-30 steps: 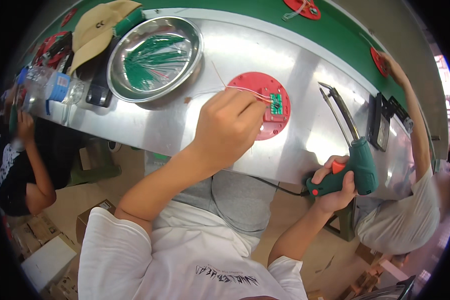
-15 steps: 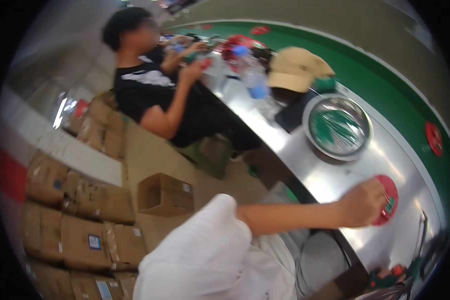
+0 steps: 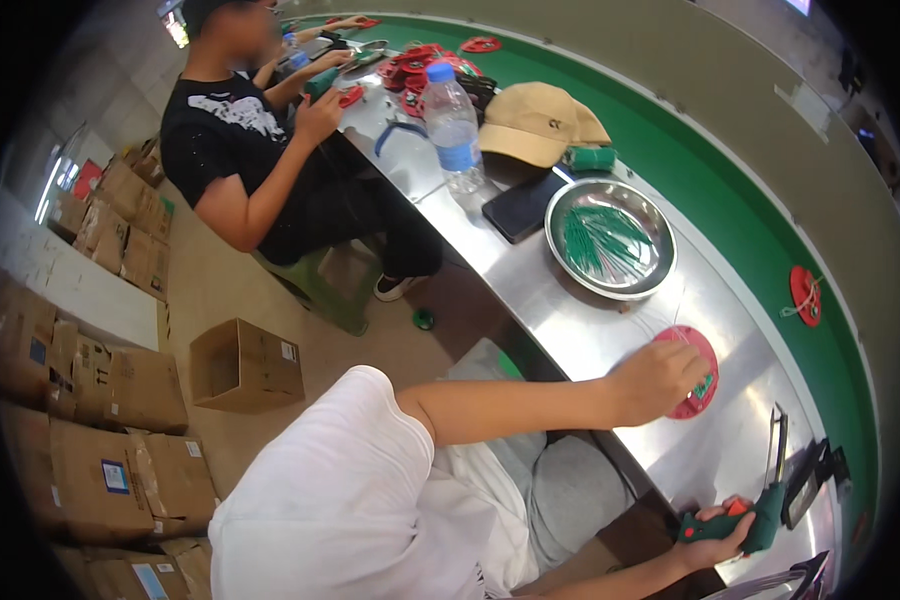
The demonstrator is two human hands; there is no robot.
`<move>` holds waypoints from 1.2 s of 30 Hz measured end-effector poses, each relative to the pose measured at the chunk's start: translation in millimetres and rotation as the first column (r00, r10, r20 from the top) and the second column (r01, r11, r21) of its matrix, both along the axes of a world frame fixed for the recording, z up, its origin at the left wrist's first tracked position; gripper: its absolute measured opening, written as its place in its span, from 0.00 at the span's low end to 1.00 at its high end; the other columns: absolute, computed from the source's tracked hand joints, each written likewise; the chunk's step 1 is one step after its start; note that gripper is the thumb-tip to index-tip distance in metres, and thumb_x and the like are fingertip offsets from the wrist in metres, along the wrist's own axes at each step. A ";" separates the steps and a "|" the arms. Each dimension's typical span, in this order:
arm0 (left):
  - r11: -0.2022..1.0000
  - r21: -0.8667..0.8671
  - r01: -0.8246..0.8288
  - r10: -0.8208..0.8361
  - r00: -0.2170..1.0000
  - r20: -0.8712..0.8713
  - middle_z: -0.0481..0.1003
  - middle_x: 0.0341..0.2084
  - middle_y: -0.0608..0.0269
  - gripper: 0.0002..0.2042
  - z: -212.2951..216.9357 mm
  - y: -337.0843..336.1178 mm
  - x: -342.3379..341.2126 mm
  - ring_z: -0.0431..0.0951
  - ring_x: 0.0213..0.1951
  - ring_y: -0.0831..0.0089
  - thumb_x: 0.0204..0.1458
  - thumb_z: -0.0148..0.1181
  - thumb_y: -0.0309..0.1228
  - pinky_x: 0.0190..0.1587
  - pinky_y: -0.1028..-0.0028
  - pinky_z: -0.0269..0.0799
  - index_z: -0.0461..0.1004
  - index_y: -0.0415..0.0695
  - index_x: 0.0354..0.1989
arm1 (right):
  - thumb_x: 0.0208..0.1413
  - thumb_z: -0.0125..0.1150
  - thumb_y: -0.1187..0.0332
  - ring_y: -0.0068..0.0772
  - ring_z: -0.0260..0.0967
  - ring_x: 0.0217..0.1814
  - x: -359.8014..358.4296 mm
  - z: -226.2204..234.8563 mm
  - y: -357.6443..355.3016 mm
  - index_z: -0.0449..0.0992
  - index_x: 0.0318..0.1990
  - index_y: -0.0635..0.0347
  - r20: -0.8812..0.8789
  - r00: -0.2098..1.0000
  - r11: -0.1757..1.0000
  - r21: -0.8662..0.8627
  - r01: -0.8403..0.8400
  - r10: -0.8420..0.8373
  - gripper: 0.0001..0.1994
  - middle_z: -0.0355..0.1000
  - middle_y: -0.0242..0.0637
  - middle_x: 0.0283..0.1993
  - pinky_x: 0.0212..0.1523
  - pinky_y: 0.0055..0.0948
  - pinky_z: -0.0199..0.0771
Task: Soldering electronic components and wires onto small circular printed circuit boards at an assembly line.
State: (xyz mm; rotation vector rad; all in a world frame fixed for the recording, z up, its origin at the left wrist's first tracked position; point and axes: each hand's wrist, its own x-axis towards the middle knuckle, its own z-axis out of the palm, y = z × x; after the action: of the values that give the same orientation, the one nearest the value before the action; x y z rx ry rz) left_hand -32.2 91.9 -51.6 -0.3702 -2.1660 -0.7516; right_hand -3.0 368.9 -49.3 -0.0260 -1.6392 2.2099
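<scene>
**Red disc [image 3: 698, 342] under the left hand [image 3: 658, 382], soldering gun [image 3: 765, 522] in the right hand [image 3: 715, 548]**

The near edge of the metal counter [image 3: 575, 335] runs diagonally beneath the left forearm. The disc lies flat on the counter, inward from that edge; a stretch of shiny metal separates it from the green strip [image 3: 735, 210] along the far side, and another from the soldering gun. The bowl [image 3: 664, 252], holding green wires [image 3: 602, 243], stands near the disc on the person's left.

The disc is round and partly covered by the left hand; a small green board [image 3: 704, 385] shows beside the fingertips. These fingers are bent close together over the disc; whether they pinch anything cannot be told. The right hand is wrapped around the dark green grip of the soldering gun, whose long metal tip points away from the person.

The bottle [image 3: 450, 125] carries a blue label, the tan cap [image 3: 530, 125] a small dark mark, and the cardboard boxes [image 3: 90, 455] paper stickers.
</scene>
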 end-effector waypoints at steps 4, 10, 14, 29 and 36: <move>0.999 0.042 -0.012 0.005 0.984 0.180 0.80 0.33 0.56 0.05 1.8 -2.2 2.7 0.82 0.37 0.57 0.60 0.63 0.28 0.37 0.58 0.79 0.76 0.41 0.41 | 0.73 0.53 0.57 0.25 0.61 0.17 -2.4 -2.9 11.6 0.72 0.48 0.65 0.093 0.993 0.997 -0.039 -0.066 0.070 0.17 0.69 0.40 0.38 0.19 0.22 0.59; 0.995 0.099 -0.031 0.006 0.971 0.237 0.82 0.36 0.53 0.09 10.3 -10.6 11.7 0.84 0.40 0.54 0.62 0.64 0.32 0.41 0.60 0.80 0.80 0.41 0.45 | 0.73 0.51 0.58 0.27 0.64 0.17 3.7 -5.6 14.6 0.72 0.49 0.68 0.057 0.992 0.992 -0.061 -0.107 0.110 0.17 0.69 0.42 0.38 0.20 0.27 0.67; 0.967 0.235 -0.101 0.024 0.951 0.308 0.82 0.35 0.49 0.14 42.2 -25.9 14.1 0.84 0.37 0.57 0.59 0.69 0.33 0.39 0.63 0.78 0.80 0.38 0.49 | 0.71 0.52 0.59 0.30 0.66 0.16 1.2 -4.4 3.3 0.73 0.48 0.68 0.066 0.997 0.990 -0.140 -0.018 0.028 0.17 0.71 0.44 0.37 0.20 0.29 0.68; 0.703 -0.500 0.506 0.015 0.693 0.721 0.82 0.43 0.46 0.32 94.1 -33.9 -78.3 0.81 0.49 0.46 0.49 0.74 0.49 0.53 0.55 0.77 0.75 0.42 0.59 | 0.68 0.50 0.64 0.33 0.71 0.18 7.2 10.5 -14.6 0.70 0.48 0.70 -0.063 0.986 0.963 -0.234 0.133 -0.152 0.14 0.73 0.46 0.34 0.21 0.29 0.71; 0.909 -0.396 0.134 0.104 0.844 0.526 0.84 0.43 0.41 0.26 99.7 17.7 -228.8 0.84 0.47 0.42 0.55 0.68 0.47 0.52 0.53 0.79 0.79 0.41 0.56 | 0.67 0.50 0.68 0.37 0.73 0.19 9.3 4.9 -20.8 0.70 0.52 0.72 -0.045 0.974 0.932 -0.304 0.198 -0.222 0.15 0.74 0.51 0.39 0.25 0.30 0.75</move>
State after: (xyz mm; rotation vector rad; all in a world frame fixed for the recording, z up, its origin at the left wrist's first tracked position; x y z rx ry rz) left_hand -261.0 109.6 48.1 -0.4315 -2.8791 -0.4112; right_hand 6.3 348.1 -44.4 -0.1855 -1.1882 2.2376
